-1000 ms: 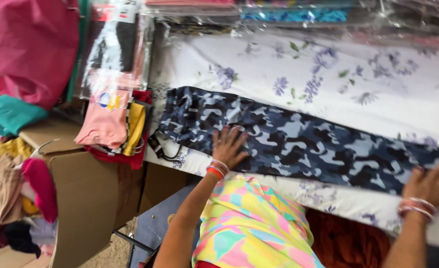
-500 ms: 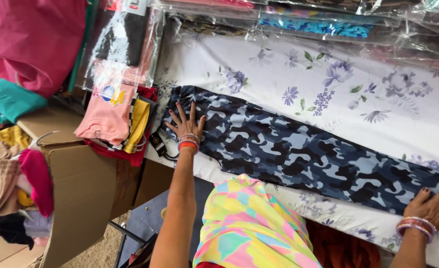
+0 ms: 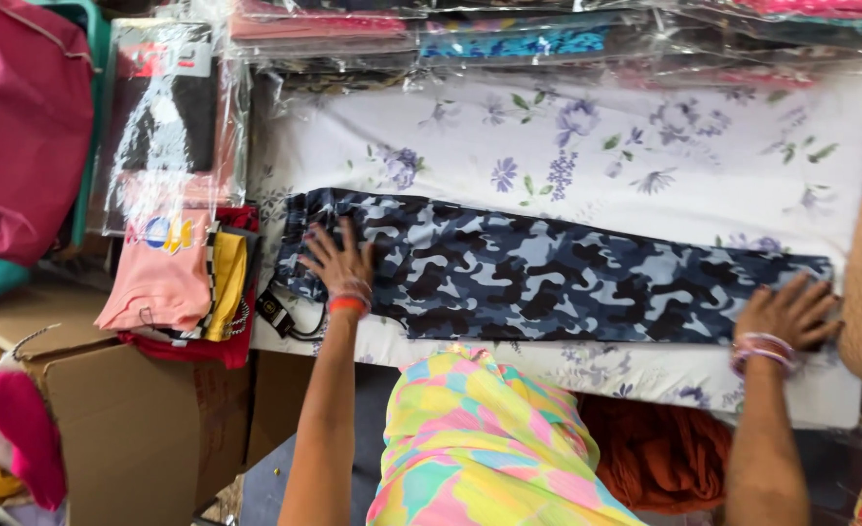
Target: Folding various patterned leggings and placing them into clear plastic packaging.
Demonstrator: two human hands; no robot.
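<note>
Camo trousers (image 3: 548,273) lie flat lengthwise on the floral-sheeted worktop (image 3: 587,146), w/ left hand (image 3: 338,268) spread open, palm down on the waist end, and right hand (image 3: 789,312) open too, pressing the leg hems near the sheet's edge; neither grips anything, they just pin the cloth taut so it stays smooth. Stacked folded tees, pink top (image 3: 158,278), sit just beside the waist end, a cardboard box (image 3: 129,429) below them, and bagged garments (image 3: 509,39) line the far edge of the worktop, well apart from both hands.
</note>
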